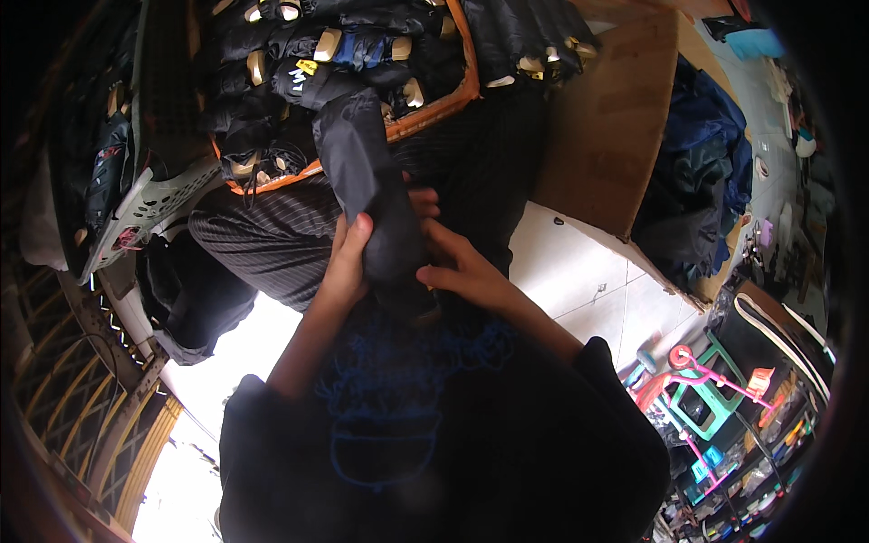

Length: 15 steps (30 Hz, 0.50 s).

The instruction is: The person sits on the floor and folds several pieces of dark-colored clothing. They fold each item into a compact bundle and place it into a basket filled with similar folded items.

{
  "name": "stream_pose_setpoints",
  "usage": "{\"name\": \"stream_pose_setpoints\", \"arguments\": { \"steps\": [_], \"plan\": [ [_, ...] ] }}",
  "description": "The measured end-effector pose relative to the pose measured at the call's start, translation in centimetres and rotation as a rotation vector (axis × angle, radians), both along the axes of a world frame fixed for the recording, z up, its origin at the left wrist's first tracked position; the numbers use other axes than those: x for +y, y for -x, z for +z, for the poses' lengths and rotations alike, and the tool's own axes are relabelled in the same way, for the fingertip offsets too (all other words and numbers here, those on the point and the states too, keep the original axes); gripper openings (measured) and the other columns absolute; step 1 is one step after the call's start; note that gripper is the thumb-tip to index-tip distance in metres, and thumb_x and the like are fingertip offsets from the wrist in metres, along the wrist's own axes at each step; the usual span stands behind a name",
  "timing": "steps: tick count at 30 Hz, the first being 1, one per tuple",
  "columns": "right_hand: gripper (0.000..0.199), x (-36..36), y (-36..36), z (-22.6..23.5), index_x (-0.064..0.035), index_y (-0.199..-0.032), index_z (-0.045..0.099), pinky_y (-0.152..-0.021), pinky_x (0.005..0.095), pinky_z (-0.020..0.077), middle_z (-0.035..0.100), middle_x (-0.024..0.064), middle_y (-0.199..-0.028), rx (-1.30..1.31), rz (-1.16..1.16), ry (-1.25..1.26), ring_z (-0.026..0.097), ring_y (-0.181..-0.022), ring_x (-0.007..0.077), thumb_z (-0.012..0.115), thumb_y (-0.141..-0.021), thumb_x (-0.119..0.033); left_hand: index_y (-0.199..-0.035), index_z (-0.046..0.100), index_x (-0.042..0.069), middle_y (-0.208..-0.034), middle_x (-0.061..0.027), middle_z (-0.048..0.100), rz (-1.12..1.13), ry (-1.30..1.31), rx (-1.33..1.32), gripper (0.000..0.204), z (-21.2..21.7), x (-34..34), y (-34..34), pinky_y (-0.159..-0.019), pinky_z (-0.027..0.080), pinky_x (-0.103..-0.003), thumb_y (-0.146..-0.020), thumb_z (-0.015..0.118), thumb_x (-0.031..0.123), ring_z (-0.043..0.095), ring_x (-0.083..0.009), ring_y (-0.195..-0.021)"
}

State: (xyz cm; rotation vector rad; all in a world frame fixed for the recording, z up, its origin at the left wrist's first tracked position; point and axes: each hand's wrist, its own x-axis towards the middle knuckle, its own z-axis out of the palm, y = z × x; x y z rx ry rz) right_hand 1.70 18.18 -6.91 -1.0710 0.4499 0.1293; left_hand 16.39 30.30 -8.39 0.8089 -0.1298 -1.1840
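Note:
Between my hands is a folded black umbrella (376, 172), long and wrapped in smooth dark cloth. It slants from the orange-rimmed basket (441, 109) down toward my chest. My left hand (348, 258) closes on its left side, thumb lying along the cloth. At the right side my right hand (450, 258) grips the lower part, its fingers partly behind it. The umbrella's near end is dark against my black shirt and hard to make out. Inside the basket lie several similar black umbrellas (330, 86) with pale tan handle ends.
More black umbrellas (534, 45) lie right of the basket. A grey plastic crate (136, 217) stands left. To the right, an open cardboard box (606, 127) has dark cloth (697, 172) beside it. A green stool (711, 398) and a pink scooter-like toy (674, 385) are at lower right.

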Motion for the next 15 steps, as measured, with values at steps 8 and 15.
{"name": "stream_pose_setpoints", "arguments": {
  "steps": [8, 15],
  "plan": [
    [0.044, 0.3, 0.9, -0.1, 0.0044, -0.122, 0.060, -0.087, 0.0316, 0.0519, 0.067, 0.0120, -0.111, 0.318, 0.236, -0.155, 0.065, -0.100, 0.0174, 0.068, -0.094, -0.028, -0.129, 0.049, -0.005, -0.110, -0.0195, 0.067, -0.123, -0.100, -0.092, 0.054, 0.3, 0.3, 1.2, -0.088, 0.055, -0.038, -0.083, 0.071, 0.011, 0.068, -0.0263, -0.100],
    [0.047, -0.1, 2.2, -1.1, 0.0022, -0.129, 0.056, -0.093, 0.0324, 0.0502, 0.065, 0.0120, -0.115, 0.198, 0.367, 0.112, 0.064, -0.103, 0.0191, 0.068, -0.093, -0.025, -0.128, 0.051, -0.004, -0.107, -0.0159, 0.069, -0.146, -0.192, -0.094, 0.051, -0.6, 2.3, 2.9, -0.090, 0.054, -0.036, -0.081, 0.070, 0.005, 0.069, -0.0236, -0.099]
  ]
}}
